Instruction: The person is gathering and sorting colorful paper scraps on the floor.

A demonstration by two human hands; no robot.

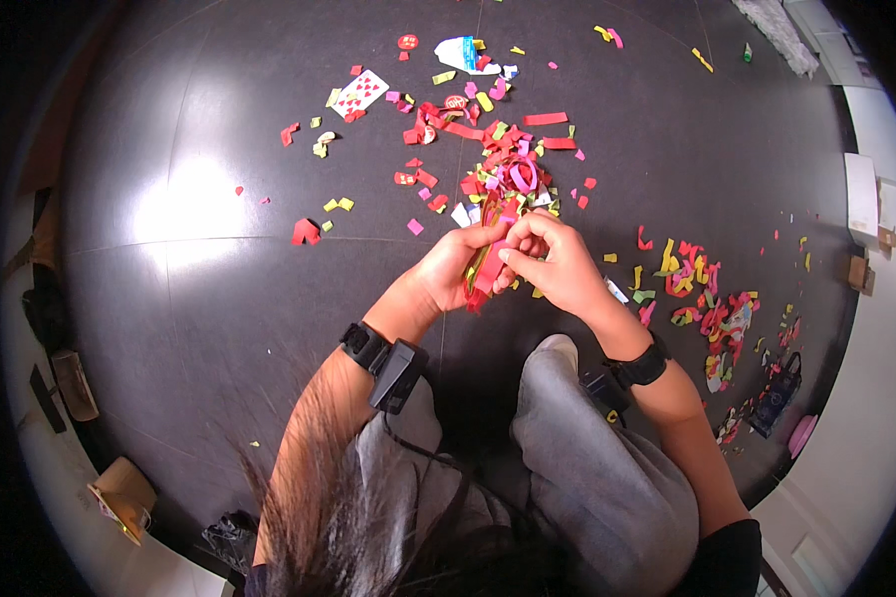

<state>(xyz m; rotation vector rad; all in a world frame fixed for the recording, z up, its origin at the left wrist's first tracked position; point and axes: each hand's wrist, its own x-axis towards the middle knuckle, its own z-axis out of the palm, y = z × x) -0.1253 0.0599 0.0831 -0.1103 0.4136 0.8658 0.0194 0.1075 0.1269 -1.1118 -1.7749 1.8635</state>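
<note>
A bundle of long paper strips point(492, 270), mostly red with some yellow-green, stands out of my left hand point(452, 265), which is closed around it. My right hand point(556, 257) meets the bundle from the other side, its thumb tip and bent fingers at the strips' edge. Just beyond both hands lies a loose heap of red, pink and yellow-green paper pieces point(514, 168) on the dark tiled floor point(328, 298). One curled pink strip point(523, 175) tops that heap. The fingertips partly hide what they pinch.
A ten-of-hearts playing card point(361, 94) and a torn white-and-blue packet point(459, 54) lie farther out among scraps. More coloured strips point(687, 272) are strewn to the right, near a dark bag point(776, 399) and a pink basin point(803, 435). A cardboard box point(123, 489) stands at lower left.
</note>
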